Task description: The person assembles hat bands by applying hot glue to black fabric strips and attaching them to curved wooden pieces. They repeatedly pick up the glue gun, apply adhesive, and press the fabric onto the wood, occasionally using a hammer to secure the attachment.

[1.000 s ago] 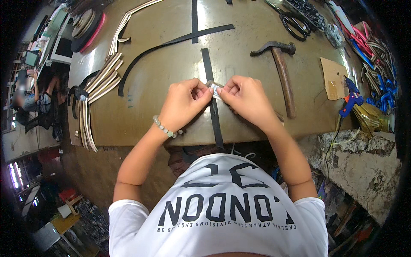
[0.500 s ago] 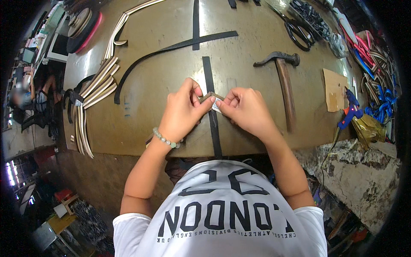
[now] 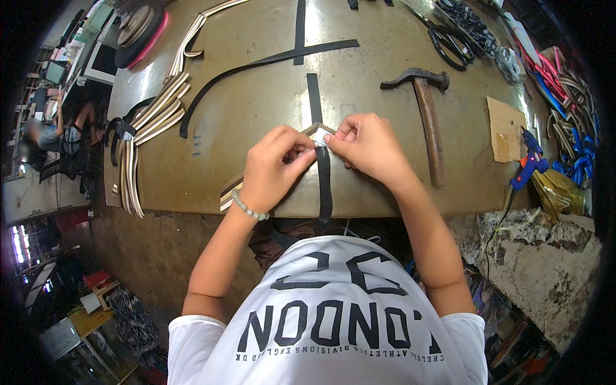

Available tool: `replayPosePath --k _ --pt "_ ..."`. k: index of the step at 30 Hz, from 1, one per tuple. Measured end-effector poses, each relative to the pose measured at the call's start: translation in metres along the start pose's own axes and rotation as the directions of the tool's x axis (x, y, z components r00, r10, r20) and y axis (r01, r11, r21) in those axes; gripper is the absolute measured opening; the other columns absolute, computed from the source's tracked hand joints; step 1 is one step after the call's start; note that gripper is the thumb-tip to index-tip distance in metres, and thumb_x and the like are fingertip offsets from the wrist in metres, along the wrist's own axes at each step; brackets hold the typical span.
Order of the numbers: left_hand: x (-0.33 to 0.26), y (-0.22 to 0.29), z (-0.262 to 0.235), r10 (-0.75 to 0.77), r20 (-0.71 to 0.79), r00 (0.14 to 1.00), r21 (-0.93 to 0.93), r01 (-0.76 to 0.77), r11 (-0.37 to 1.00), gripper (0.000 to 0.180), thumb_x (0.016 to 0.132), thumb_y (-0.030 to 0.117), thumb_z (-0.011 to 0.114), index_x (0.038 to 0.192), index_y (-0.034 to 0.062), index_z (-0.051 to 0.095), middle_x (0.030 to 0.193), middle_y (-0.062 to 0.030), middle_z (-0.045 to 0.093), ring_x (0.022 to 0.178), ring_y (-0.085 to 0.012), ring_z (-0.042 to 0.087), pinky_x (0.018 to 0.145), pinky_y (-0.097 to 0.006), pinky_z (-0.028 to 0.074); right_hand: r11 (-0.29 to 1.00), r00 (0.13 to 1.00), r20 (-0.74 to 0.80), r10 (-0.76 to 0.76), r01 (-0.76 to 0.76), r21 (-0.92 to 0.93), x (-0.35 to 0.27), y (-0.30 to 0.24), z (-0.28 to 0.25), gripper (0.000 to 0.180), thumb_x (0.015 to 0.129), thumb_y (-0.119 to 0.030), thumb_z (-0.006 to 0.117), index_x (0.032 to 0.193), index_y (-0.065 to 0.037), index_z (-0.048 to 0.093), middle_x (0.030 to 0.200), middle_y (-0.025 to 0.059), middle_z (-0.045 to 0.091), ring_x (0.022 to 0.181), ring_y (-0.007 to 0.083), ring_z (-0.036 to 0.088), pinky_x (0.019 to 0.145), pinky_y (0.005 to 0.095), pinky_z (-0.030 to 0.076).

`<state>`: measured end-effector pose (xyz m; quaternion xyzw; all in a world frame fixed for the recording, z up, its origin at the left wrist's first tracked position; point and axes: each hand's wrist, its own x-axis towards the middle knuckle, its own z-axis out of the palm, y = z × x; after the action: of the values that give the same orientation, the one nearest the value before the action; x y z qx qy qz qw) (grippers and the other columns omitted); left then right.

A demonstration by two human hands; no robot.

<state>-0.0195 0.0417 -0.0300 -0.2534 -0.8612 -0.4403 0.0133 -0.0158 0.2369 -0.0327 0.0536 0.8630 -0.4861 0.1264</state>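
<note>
My left hand and my right hand meet over a worn brown worktable. Between their fingertips they pinch a small white piece at the end of a tan striped strap, which runs down-left under my left hand to the table's front edge. A black strap lies straight under both hands and hangs over the edge. A bead bracelet is on my left wrist.
A hammer lies just right of my right hand. Black scissors sit at the back right, a blue glue gun and a tan card piece at the right. Tan strap bundles and a curved black strap lie to the left.
A tan striped strap has come into view under my left hand, and both hands have shifted a little while staying pinched together over the black strap.
</note>
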Motion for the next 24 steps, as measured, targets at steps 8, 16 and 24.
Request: replayPosePath --k 8,16,24 --pt "0.013 0.0 0.004 -0.347 -0.001 0.938 -0.114 0.345 0.932 0.018 0.073 0.012 0.079 0.082 0.001 0.068 0.067 -0.006 0.06 0.057 -0.0138 0.055 0.055 -0.027 0.045 0.992 0.993 -0.042 -0.114 0.111 -0.059 -0.012 -0.007 -0.003 0.02 0.078 -0.015 0.075 0.082 0.0 0.064 0.069 0.0089 0.062 0.061 0.0179 0.062 0.055 0.0303 0.046" --pt "0.01 -0.001 0.007 -0.283 -0.018 0.959 0.065 0.284 0.957 0.013 0.076 0.009 0.074 0.082 0.005 0.063 0.071 -0.0074 0.06 0.062 -0.0226 0.06 0.057 -0.035 0.047 0.917 0.949 0.04 -0.313 0.291 0.273 0.028 -0.025 -0.013 0.02 0.082 0.002 0.065 0.102 0.002 0.064 0.086 0.0113 0.06 0.066 0.0181 0.065 0.06 0.0305 0.055" --pt "0.0 0.007 0.009 -0.166 -0.016 0.986 0.211 0.166 0.963 0.022 0.084 0.021 0.072 0.104 0.0118 0.067 0.08 -0.0073 0.056 0.07 -0.0236 0.059 0.062 -0.036 0.048 0.963 0.959 0.114 -0.259 0.248 0.102 0.073 -0.012 -0.012 0.016 0.085 0.005 0.056 0.097 0.004 0.066 0.085 0.0167 0.066 0.053 0.0248 0.068 0.05 0.0342 0.055"
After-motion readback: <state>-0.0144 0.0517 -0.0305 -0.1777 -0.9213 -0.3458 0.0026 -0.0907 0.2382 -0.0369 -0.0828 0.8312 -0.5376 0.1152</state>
